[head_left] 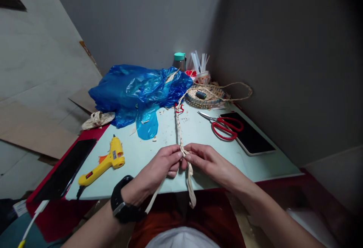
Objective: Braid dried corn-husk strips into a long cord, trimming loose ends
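Observation:
A pale braided cord (pixel 179 125) runs from the back of the table toward me, and its near end sits between my hands. My left hand (pixel 167 160) pinches the braid from the left, fingers closed. From the other side my right hand (pixel 202 157) pinches it too, thumb and forefinger together. Below the fingers one loose strand (pixel 190 187) hangs past the table edge; another strand (pixel 155 199) slants down by my left wrist. At its far part the braid passes a small red item (pixel 179 108) and reaches a round woven piece (pixel 193 98).
Red-handled scissors (pixel 224 127) overlap a dark tablet (pixel 252 136) on the right. A yellow glue gun (pixel 103 165) and a black phone-like slab (pixel 66 166) lie left. Behind are a blue plastic bag (pixel 136 89), a thread spool (pixel 201 95), a cup of sticks (pixel 203 77) and a bottle (pixel 179 62).

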